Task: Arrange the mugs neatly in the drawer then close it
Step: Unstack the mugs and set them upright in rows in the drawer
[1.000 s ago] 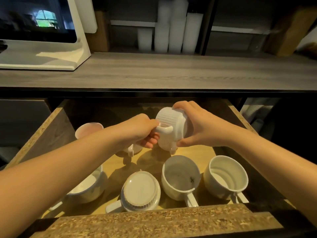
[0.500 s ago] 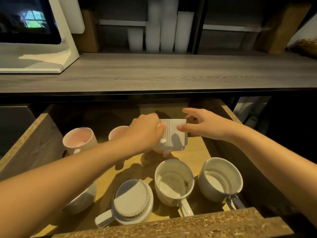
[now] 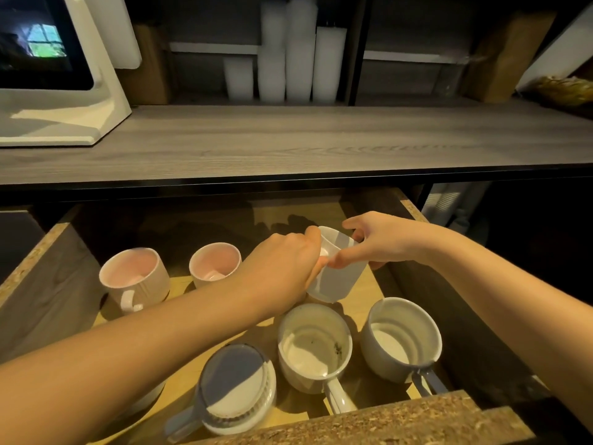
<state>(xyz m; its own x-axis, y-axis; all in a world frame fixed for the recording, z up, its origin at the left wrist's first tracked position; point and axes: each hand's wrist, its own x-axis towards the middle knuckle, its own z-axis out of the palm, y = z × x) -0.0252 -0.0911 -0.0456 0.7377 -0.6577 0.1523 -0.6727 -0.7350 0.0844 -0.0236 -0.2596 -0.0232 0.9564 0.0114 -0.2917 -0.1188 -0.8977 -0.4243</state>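
A second ago the white ribbed mug point(image 3: 333, 271) was held upside down above the drawer point(image 3: 48, 284); it has since been turned mouth-up and lowered toward the drawer's back right corner. The left hand point(image 3: 282, 264) now grips its near rim, and the right hand point(image 3: 378, 242) has shifted from its side to pinching the rim.
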